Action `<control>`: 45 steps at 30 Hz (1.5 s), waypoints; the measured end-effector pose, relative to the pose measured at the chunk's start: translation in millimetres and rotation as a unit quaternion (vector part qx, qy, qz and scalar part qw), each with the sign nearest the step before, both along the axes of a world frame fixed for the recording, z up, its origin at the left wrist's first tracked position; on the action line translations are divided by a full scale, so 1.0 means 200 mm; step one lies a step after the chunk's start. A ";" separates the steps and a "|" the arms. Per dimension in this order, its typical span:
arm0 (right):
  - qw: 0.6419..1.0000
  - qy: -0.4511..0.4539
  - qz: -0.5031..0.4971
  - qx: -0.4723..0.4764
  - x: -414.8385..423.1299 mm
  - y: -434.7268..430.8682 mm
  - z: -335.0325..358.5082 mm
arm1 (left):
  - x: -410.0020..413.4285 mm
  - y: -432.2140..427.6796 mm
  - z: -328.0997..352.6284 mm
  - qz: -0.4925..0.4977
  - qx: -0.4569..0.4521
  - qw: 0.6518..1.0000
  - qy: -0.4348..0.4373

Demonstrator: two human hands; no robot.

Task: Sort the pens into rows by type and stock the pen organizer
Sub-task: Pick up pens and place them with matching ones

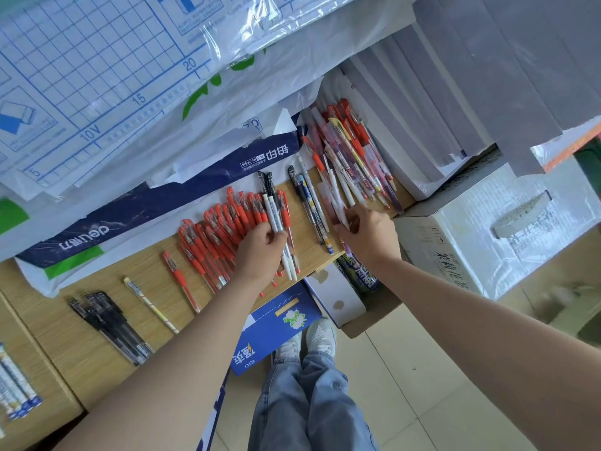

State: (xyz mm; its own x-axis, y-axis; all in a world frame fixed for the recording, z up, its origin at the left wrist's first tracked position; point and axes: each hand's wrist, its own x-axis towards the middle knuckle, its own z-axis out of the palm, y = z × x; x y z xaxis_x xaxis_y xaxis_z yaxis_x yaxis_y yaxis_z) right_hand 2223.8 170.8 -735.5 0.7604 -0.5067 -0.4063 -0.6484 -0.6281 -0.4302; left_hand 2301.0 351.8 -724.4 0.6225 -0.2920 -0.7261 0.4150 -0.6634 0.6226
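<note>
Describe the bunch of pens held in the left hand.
The bunch of pens is a few slim, plastic-looking pens: white barrels with small print, plus black-capped ones at the far end. They lie parallel, pointing away from the person, white ends sticking out below the grip. The left hand grips them mid-length, over the right end of the red pens on the wooden table. Their exact count is unclear.

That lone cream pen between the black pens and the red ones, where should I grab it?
Pinch the cream pen mid-barrel from above, fingers across its long sides. It lies flat and slanted on the table, apart from the black pens and red pens, so both sides are free.
</note>
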 end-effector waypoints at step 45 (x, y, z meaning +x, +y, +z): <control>0.995 0.052 0.085 -0.020 0.19 0.11 0.00 | 0.08 -0.06 -0.03 0.025 -0.007 0.999 0.018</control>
